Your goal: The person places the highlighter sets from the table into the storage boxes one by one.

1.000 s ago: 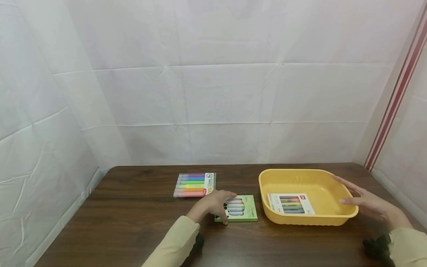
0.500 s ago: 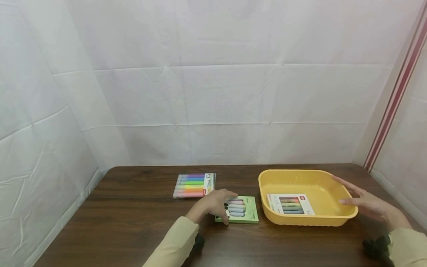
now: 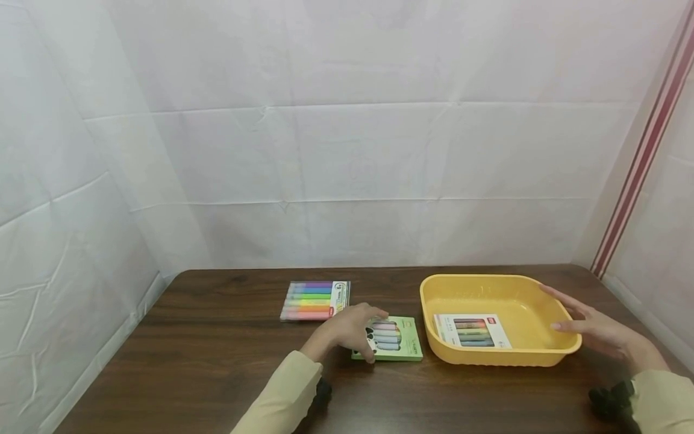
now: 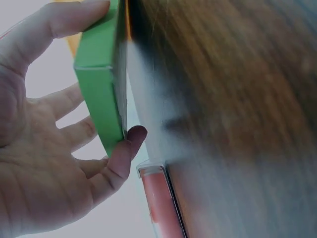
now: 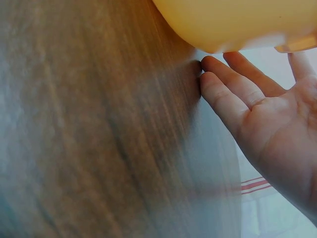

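Observation:
In the head view my left hand (image 3: 347, 330) holds the left end of a flat green box of markers (image 3: 408, 340), low at the table, its thumb at the near edge. The left wrist view shows the thumb on one edge of the green box (image 4: 101, 74) and fingertips curled around the opposite side. My right hand (image 3: 607, 334) holds the right end of a yellow tray (image 3: 504, 357), thumb over the rim and other fingers outside. Fingers (image 5: 225, 89) stretch beneath the tray's rounded wall in the right wrist view. Inside the tray lies a white marker pack (image 3: 473, 331).
A clear pack of rainbow highlighters (image 3: 311, 301) lies behind and left of the green box. Everything sits on a dark wooden table (image 3: 217, 349). White cloth (image 3: 352, 150) hangs behind it and at both sides.
My left hand and the green box have shifted slightly to the right, closer to the tray. The right hand, tray and other packs look unmoved.

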A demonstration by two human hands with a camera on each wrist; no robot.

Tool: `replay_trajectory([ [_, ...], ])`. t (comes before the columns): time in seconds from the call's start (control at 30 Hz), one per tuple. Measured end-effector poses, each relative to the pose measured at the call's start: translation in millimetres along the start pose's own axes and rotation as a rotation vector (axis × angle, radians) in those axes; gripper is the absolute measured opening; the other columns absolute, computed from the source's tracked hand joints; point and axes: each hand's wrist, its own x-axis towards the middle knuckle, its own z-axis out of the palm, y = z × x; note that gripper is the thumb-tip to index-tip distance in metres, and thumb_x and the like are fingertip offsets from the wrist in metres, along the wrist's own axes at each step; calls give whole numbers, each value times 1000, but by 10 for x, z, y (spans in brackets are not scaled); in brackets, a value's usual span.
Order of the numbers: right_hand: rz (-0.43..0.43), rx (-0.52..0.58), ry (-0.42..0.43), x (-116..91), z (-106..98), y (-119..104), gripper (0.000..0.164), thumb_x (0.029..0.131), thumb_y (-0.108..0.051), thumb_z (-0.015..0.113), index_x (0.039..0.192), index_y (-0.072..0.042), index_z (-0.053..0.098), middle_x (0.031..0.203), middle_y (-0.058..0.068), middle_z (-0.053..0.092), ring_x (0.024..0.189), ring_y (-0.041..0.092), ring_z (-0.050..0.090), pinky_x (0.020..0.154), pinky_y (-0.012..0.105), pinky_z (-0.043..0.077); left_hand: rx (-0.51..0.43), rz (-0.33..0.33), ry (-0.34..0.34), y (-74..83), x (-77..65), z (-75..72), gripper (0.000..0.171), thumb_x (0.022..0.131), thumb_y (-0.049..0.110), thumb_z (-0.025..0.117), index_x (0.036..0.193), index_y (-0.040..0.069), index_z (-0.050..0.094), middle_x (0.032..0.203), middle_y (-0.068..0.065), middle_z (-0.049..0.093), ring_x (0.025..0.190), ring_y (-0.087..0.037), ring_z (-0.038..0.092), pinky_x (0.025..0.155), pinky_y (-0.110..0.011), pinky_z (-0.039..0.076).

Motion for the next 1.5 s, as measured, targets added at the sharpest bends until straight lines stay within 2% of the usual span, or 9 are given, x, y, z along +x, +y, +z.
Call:
replay_trajectory([
  [0.27,1,3,-2,9,-20,17,74,93,-5,47,147,-27,1,125,-19,24,108,2,49,86,34,47,-44,36,9,-22,-6,-53,82,58,22,85,131,14,49,127,-7,50,113,-22,45,90,-40,42],
  [0.57,8,9,-8,8,-21,33,74,93,-5,46,147,-29,1,125,-19,23,108,3,49,86,35,47,-86,81,17,-108,-9,-40,77,59,27,85,128,13,52,125,-6,50,114,-21,43,92,-39,40],
  [0.87,31,-4,16,5,0,16,74,93,-7,48,147,-29,2,127,-16,21,108,3,49,86,35,46,-138,70,49,-155,-32,-23,67,59,29,85,119,15,60,123,-8,49,115,-23,42,94,-43,39],
  [1.17,30,6,22,0,10,5,74,93,-6,48,147,-28,2,129,-15,20,108,2,49,87,34,46,-211,74,85,-162,-57,-27,59,59,23,85,113,11,63,125,-10,51,119,-27,42,97,-45,36],
  [1.23,25,6,19,0,8,8,74,93,-6,48,147,-28,2,128,-16,21,108,2,49,87,34,46,-223,72,90,-166,-58,-27,58,60,22,85,112,10,63,124,-9,53,117,-26,44,96,-44,37],
  [1.33,20,6,15,2,2,12,74,93,-6,47,147,-28,2,127,-18,21,108,2,48,86,34,46,-253,65,94,-176,-60,-24,58,60,22,84,112,9,63,120,-8,57,105,-22,51,90,-40,41],
  [1.5,25,5,22,3,1,17,74,93,-6,48,147,-28,3,128,-16,21,108,2,48,86,34,46,-333,29,105,-177,-80,-20,55,61,22,84,111,10,64,117,-6,58,95,-19,51,83,-37,42],
])
